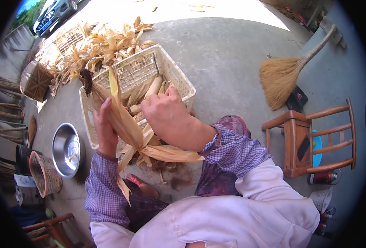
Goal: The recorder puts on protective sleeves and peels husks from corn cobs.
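Observation:
An ear of corn in dry husk (125, 124) lies in my left hand (106, 125), its dark silk tip up and left, some husk leaves peeled back and hanging at the lower end. My right hand (170, 113) is curled just right of the ear, over the crate; its fingertips are partly hidden, so whether it pinches a husk leaf is unclear. Beneath both hands stands a white plastic crate (178, 76) holding several corn ears (154, 87), some husked. Loose husks lie on the floor below it.
A heap of dry husks (108, 46) spreads beyond the crate. At left are a metal basin (66, 150), a woven basket (46, 175) and an overturned basket (35, 80). A straw broom (280, 77) and wooden chair (302, 142) stand at right.

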### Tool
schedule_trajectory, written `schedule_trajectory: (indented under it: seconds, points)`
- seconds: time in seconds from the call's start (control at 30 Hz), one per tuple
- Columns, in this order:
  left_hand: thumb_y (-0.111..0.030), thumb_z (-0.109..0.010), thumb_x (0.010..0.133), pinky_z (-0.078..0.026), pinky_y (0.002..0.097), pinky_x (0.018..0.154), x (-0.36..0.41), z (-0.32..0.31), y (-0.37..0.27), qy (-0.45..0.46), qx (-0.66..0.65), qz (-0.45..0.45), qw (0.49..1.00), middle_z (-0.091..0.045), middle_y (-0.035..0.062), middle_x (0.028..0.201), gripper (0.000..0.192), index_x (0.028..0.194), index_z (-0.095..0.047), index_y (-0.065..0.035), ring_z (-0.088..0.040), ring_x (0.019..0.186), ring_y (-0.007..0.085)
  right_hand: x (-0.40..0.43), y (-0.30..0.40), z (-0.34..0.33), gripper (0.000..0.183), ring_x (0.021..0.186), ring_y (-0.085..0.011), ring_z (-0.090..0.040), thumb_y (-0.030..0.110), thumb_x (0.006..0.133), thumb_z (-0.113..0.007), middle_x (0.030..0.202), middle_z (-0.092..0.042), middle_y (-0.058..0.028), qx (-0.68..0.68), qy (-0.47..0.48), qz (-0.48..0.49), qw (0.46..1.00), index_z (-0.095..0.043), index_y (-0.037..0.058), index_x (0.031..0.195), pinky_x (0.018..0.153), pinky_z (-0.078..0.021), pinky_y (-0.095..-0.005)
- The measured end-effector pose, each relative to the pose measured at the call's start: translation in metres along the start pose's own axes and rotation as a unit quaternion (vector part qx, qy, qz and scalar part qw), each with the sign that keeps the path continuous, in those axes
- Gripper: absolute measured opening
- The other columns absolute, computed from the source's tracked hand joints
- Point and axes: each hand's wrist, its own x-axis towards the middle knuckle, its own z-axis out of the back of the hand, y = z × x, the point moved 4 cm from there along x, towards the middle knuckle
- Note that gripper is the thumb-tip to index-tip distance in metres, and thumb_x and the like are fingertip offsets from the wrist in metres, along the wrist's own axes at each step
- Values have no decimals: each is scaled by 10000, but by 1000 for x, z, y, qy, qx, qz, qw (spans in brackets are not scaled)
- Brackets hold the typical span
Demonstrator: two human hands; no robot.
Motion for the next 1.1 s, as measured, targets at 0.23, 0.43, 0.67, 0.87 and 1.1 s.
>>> schedule_trajectory:
  seconds: [0.23, 0.43, 0.67, 0.87, 1.1]
  points:
    - [-331, -674, 876, -571, 315, 677, -2, -6, 4, 21, -17, 17, 999, -652, 93, 877, 413, 1114, -562, -13, -680, 750, 197, 6, -32, -13, 325, 760, -238, -701, 330, 930, -648, 857, -717, -150, 471, 296, -137, 819, -694, 20, 1018, 671, -533, -357]
    - [-250, -680, 888, -561, 307, 731, -1, -11, 17, 62, 3, 19, 998, -673, 95, 993, 390, 1176, -576, -8, -680, 822, 179, 25, -45, -45, 524, 672, -229, -679, 471, 934, -641, 741, -658, -155, 446, 96, -191, 869, -663, -52, 911, 624, -541, -354]
    - [-241, -670, 895, -534, 303, 790, -7, -23, 13, 98, 14, 9, 995, -673, 99, 1002, 392, 1189, -575, 0, -661, 876, 165, 19, -46, -59, 301, 714, -110, -666, 266, 1012, -576, 807, -675, -55, 707, 103, -195, 672, -660, -20, 967, 650, -553, -245]
    - [-228, -649, 901, -543, 305, 782, -6, -16, 18, 121, 1, 35, 992, -676, 104, 989, 373, 1181, -574, 7, -666, 867, 173, 19, -49, -52, 262, 735, -115, -683, 215, 978, -614, 818, -685, -85, 648, 46, -213, 730, -627, -47, 993, 600, -565, -235]
    - [-270, -662, 898, -535, 288, 781, -7, -20, 24, 96, 62, -3, 993, -689, 100, 995, 405, 1183, -591, 8, -666, 886, 164, 17, -52, -68, 264, 721, -164, -709, 163, 961, -603, 803, -689, -109, 658, 67, -218, 717, -619, -81, 1062, 545, -586, -279]
